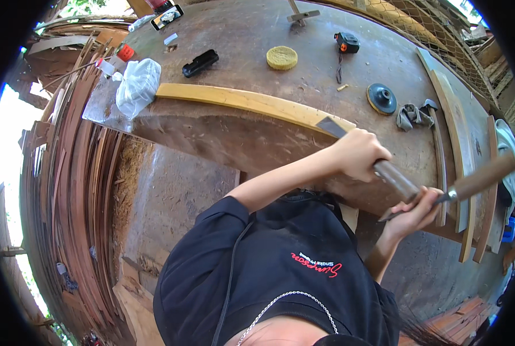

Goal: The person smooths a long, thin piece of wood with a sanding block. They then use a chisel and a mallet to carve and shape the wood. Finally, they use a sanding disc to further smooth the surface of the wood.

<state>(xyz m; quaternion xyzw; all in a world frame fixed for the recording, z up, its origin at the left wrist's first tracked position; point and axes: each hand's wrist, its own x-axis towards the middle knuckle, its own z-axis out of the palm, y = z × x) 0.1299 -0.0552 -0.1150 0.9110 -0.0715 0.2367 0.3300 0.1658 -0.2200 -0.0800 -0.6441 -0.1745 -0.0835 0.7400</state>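
Observation:
My left hand [361, 154] is closed round a chisel, its broad flat blade [331, 127] lying over the right end of a long yellowish wooden strip [228, 97]. The chisel's handle [397, 180] slants down toward my right hand [420, 211]. That hand is closed on the metal shank of a second tool with a brown wooden handle [483, 175] and a metal ferrule. A pointed metal end shows on the other side of my fingers; the blade's full shape is hidden. Whether my right fingers also touch the chisel's handle end, I cannot tell.
On the table [223, 29] are a sponge [281, 57], black case [200, 63], tape measure [346, 42], round black pad [381, 98], grey cloth [413, 117] and phone [167, 17]. A plastic bag [138, 87] sits by the strip's left end. Stacked planks [76, 190] stand left; boards [459, 138] lie right.

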